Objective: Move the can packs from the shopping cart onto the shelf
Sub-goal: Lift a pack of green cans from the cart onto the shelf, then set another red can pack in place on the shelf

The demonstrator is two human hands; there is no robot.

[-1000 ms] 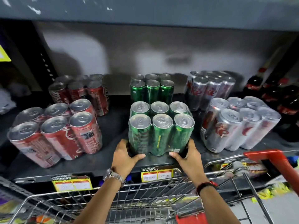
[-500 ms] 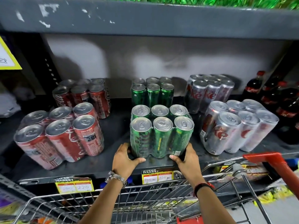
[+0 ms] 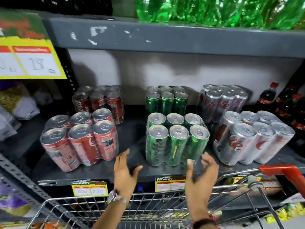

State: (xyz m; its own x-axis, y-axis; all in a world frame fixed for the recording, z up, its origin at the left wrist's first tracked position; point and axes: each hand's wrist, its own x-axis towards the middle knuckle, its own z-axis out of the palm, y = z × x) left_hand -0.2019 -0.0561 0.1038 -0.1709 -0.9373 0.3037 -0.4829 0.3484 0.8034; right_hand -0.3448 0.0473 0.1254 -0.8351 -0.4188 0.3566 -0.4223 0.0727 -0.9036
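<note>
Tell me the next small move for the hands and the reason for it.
Probably draw both hands back toward the shopping cart for another pack. The front green can pack stands upright on the shelf, in line with the green pack behind it, and the left hand and right hand are open, off it.

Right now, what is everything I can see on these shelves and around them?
red cola can packs: two, red, shelf left
green can packs: two, green, shelf middle
silver diet cola can packs: two, silver, shelf right
cola bottles: several, dark with red caps, far right
green bottles: several, upper shelf
price tags: yellow, shelf edge
shopping cart: one, wire, red handle, below
left hand: open, off pack
right hand: open, off pack
</note>
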